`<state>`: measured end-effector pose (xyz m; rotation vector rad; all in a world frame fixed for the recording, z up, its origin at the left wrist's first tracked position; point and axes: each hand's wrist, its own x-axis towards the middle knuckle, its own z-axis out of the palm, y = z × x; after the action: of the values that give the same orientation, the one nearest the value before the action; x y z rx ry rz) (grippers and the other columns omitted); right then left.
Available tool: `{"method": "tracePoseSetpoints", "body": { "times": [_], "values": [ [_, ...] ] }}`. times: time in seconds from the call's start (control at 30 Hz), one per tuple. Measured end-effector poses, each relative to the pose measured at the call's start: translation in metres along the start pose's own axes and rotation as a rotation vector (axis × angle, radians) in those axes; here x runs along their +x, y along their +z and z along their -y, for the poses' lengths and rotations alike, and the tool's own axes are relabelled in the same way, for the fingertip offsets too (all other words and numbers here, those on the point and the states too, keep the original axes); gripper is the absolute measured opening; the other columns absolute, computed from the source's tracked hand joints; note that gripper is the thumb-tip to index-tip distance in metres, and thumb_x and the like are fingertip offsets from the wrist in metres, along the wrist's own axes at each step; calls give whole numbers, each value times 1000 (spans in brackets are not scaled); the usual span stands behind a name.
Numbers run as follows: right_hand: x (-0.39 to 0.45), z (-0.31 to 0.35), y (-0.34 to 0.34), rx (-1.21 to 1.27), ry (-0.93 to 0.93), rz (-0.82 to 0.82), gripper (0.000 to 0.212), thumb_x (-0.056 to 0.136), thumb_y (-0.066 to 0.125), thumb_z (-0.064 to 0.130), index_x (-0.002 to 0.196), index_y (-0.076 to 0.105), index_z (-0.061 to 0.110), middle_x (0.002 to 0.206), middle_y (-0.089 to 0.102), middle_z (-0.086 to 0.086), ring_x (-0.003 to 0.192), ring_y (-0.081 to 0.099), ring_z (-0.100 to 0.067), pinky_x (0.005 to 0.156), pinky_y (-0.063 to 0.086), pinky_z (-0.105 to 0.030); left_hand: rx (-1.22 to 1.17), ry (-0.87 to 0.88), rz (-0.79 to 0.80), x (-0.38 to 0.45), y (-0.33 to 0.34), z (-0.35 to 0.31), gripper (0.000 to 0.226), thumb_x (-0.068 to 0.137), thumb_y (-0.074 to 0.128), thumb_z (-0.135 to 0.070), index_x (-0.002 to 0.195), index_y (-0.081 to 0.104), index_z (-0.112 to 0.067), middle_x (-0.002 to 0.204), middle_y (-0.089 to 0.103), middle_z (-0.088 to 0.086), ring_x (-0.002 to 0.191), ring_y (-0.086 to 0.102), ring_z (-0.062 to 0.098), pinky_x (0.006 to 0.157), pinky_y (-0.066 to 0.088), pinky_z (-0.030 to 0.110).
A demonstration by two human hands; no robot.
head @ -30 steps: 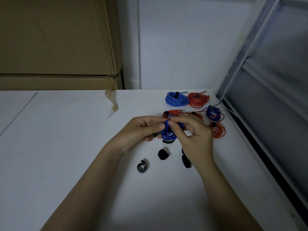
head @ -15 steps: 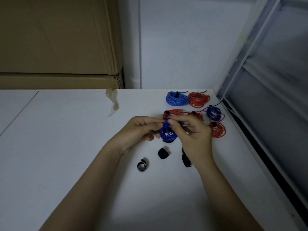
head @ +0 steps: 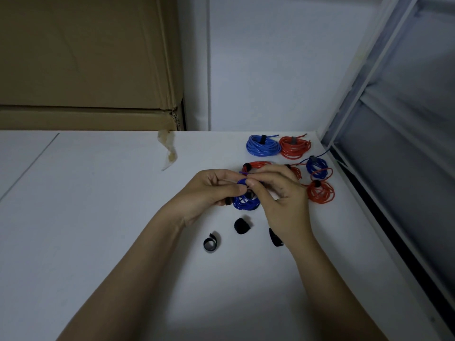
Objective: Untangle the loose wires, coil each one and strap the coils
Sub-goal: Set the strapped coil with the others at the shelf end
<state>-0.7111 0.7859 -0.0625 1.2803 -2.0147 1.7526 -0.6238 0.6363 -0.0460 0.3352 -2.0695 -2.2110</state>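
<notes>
Above the white tabletop (head: 98,217), right of centre, both hands hold a dark blue coil (head: 246,201) between them. The left hand (head: 209,190) grips the coil's left side, fingers curled, with a black strap end (head: 228,202) showing under its thumb. The right hand (head: 280,198) pinches the coil's top, thumb and forefinger together.

Near the hands lie three loose black straps: a curled one (head: 211,243), a rolled one (head: 242,225), and one (head: 275,238) partly hidden by the right wrist.

Farther off, strapped coils rest at the far right: a light blue coil (head: 263,146) just beside a red coil (head: 295,148), another red coil (head: 320,195), a small blue coil (head: 316,166), and red coils (head: 258,165) partly behind the hands.

A cardboard box (head: 86,65) stands at far left.
</notes>
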Motion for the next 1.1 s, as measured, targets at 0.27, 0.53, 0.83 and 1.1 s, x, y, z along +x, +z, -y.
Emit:
{"method": "tracePoseSetpoints", "body": {
  "times": [0.27,0.53,0.83,1.1],
  "values": [
    [-2,-6,-5,-575,-398,22,26,78,70,-10,102,72,-1,99,69,-14,90,64,-27,81,54,-31,2,43,-169,1,6,0,16,84,68,-6,87,76,-19,82,75,2,71,61,7,61,43,17],
    [2,-2,-10,-429,-311,218,22,83,68,1,105,72,2,110,68,-12,101,65,-24,89,51,-29,14,61,-187,1,1,1,14,85,67,-7,87,76,-17,81,73,8,69,60,10,58,44,14],
    [1,-2,-11,-499,-415,208,19,82,68,2,99,75,8,114,66,-12,91,67,-25,62,57,-38,-11,-13,-126,1,-4,-1,14,87,64,-10,96,75,-11,88,70,9,75,55,11,63,42,17],
    [1,1,-6,-538,-374,145,17,82,68,5,98,74,4,110,69,-9,95,68,-24,70,58,-36,12,11,-157,3,-4,-2,11,86,65,-12,89,76,-16,81,69,6,69,56,8,59,44,14]
  ]
}}
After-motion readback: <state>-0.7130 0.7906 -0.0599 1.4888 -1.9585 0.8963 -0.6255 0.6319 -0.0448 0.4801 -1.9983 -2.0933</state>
